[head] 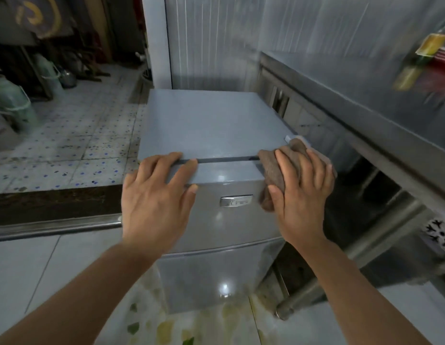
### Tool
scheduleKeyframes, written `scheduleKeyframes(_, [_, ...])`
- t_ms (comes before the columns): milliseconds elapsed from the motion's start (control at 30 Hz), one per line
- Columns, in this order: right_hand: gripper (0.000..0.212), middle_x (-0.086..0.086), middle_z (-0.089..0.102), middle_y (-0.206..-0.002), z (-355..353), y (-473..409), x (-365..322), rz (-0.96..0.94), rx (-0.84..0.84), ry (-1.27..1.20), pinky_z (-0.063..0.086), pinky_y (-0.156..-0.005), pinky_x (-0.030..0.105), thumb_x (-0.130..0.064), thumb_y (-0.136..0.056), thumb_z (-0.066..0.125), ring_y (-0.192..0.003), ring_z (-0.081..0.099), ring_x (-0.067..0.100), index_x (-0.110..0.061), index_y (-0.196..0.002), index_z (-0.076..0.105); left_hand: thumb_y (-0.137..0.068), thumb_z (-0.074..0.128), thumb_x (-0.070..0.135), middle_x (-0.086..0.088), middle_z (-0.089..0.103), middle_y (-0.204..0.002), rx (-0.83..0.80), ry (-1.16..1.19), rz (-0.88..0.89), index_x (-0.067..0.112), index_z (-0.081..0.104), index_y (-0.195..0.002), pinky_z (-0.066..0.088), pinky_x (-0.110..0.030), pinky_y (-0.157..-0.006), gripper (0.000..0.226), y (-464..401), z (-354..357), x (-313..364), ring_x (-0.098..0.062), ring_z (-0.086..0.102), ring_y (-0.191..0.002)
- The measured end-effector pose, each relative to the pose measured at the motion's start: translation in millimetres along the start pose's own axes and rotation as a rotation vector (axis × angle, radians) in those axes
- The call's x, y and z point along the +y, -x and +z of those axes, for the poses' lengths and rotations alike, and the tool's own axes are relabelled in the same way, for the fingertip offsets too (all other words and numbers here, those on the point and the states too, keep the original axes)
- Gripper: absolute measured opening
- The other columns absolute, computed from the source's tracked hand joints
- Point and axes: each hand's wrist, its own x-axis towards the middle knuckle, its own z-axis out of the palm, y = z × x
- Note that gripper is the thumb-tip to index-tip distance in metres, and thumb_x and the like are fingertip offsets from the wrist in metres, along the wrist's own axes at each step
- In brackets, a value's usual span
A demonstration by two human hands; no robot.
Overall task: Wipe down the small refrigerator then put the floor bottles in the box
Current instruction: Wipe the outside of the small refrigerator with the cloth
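A small grey refrigerator (211,120) stands in the middle of the view, seen from above and in front. My left hand (156,195) lies flat with spread fingers on the top front left corner of its door. My right hand (301,192) presses a brown cloth (273,168) against the top right corner of the door, fingers spread over the cloth. The cloth drapes over the door's upper edge and down its front. No floor bottles or box can be made out clearly.
A steel counter (365,90) runs along the right, with a blurred green bottle (420,61) on it and open shelving below. A raised tiled step (67,135) lies to the left, with pale green containers (14,100) at its far side. The floor in front is glossy tile.
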Motion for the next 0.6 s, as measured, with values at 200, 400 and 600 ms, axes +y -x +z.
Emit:
scheduleKeyframes(200, [0.062,0.006,0.004,-0.156,35.6,18.7,17.5,-0.014,0.231,-0.026,0.002,-0.116,0.050,-0.046,-0.096,0.031,-0.145,0.001,0.032,-0.026,-0.150,0.007,-0.085,0.051,0.031,-0.014,0.051,-0.126,0.294,-0.025,0.066,0.013,0.057,-0.121,0.026,-0.045,-0.094,0.041,16.4,26.5,-3.8,-0.037,0.044,-0.111])
scheduleKeyframes(400, [0.072,0.005,-0.003,-0.158,85.5,73.4,23.2,0.115,0.256,-0.050,0.008,-0.113,0.056,-0.049,-0.092,0.029,-0.144,-0.001,0.032,-0.027,-0.151,-0.006,-0.084,0.048,0.031,-0.009,0.033,-0.145,0.396,0.040,0.012,0.018,0.036,-0.140,0.009,-0.048,-0.112,0.059,50.5,49.5,-0.7,-0.028,0.018,-0.140])
scheduleKeyframes(600, [0.072,0.006,-0.009,-0.156,96.0,94.6,28.6,0.130,0.218,-0.073,0.015,-0.112,0.060,-0.051,-0.091,0.027,-0.144,0.002,0.035,-0.027,-0.149,-0.008,-0.080,0.047,0.027,-0.007,0.039,-0.145,0.373,-0.032,0.060,0.016,0.041,-0.138,0.015,-0.056,-0.111,0.059,55.6,35.3,-19.9,-0.029,0.025,-0.138])
